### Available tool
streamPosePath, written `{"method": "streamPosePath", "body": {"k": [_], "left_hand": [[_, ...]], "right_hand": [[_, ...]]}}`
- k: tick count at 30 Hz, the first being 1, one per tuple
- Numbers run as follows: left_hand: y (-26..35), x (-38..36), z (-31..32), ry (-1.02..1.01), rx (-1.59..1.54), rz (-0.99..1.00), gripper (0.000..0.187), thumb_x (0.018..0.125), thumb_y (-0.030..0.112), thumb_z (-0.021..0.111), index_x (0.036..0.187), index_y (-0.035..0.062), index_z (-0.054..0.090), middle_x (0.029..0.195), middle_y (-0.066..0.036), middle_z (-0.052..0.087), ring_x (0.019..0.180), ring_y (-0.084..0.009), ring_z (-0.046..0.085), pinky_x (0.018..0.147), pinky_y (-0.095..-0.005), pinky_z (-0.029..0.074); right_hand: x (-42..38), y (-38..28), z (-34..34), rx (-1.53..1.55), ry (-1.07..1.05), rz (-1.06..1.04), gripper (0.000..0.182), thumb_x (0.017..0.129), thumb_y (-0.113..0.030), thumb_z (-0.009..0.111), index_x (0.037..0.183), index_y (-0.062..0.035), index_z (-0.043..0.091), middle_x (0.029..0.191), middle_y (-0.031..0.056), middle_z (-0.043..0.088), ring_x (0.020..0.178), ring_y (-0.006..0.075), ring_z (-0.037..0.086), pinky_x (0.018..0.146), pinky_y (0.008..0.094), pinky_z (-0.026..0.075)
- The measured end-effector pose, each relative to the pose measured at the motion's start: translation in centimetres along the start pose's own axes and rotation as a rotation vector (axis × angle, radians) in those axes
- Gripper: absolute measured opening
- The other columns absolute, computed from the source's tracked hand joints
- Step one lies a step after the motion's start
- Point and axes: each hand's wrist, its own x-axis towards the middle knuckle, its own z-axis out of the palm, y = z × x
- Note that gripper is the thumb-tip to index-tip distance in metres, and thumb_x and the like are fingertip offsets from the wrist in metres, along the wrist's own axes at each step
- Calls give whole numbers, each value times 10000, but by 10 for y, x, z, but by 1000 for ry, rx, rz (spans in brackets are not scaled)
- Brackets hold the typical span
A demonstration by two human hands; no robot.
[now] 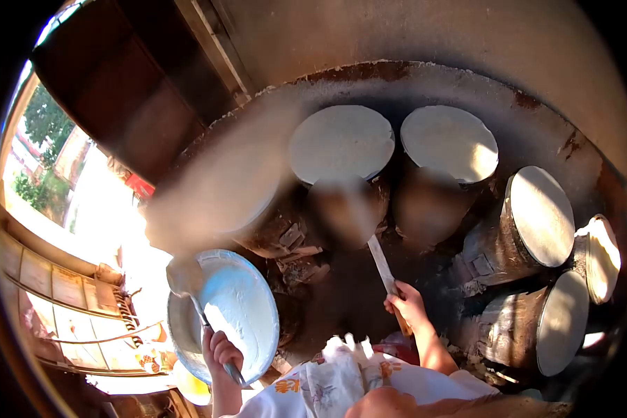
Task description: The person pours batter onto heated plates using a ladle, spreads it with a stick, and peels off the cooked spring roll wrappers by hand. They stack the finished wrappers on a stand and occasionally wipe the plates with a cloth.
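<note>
My left hand (pixel 221 354) is wrapped around the handle of a ladle (pixel 205 317), whose blurred bowl hangs over the left rim of a blue basin (pixel 258 279). White batter (pixel 233 306) fills the bottom of that basin. In my right hand (pixel 409 308) is a long flat spatula (pixel 382 261), pointing up and away from me. Its far end fades into a blur in front of a round griddle (pixel 341 143) topped with a pale, flat layer. A second griddle (pixel 447 143), coated the same way, stands to its right.
Haze partly covers another round griddle (pixel 247 184) at the left. More barrel-like stoves with pale tops (pixel 542 216) (pixel 563 324) (pixel 601 259) curve round the right side. A sooty raised wall (pixel 411 73) runs behind them. Bright daylight enters at the left.
</note>
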Motion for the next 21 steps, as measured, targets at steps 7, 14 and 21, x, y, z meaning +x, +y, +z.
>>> {"method": "streamPosePath", "body": {"k": [7,14,21], "left_hand": [[217,203,-318,1080,548,555,196,909,238,446,828,75,518,670,-26,549,535,-128,545,523,-251,556],[30,315,-255,784,1353,160,195,888,220,490,989,61,539,816,-34,563,618,-112,543,569,-243,521],[-218,314,-149,196,1689,-16,203,868,164,514,1039,60,550,807,-12,538,602,-87,504,532,-221,462]], "right_hand": [[-12,-39,-9,-117,265,-110,451,832,-58,628,1271,-96,530,711,-26,524,516,49,441,431,191,361],[-81,-63,-279,-415,1378,-550,261,869,-138,609,1105,-26,627,773,40,620,624,102,548,536,238,425],[-34,-136,-351,-796,1234,-131,260,813,-201,630,1047,-93,668,876,131,682,704,225,646,635,359,489]]}}
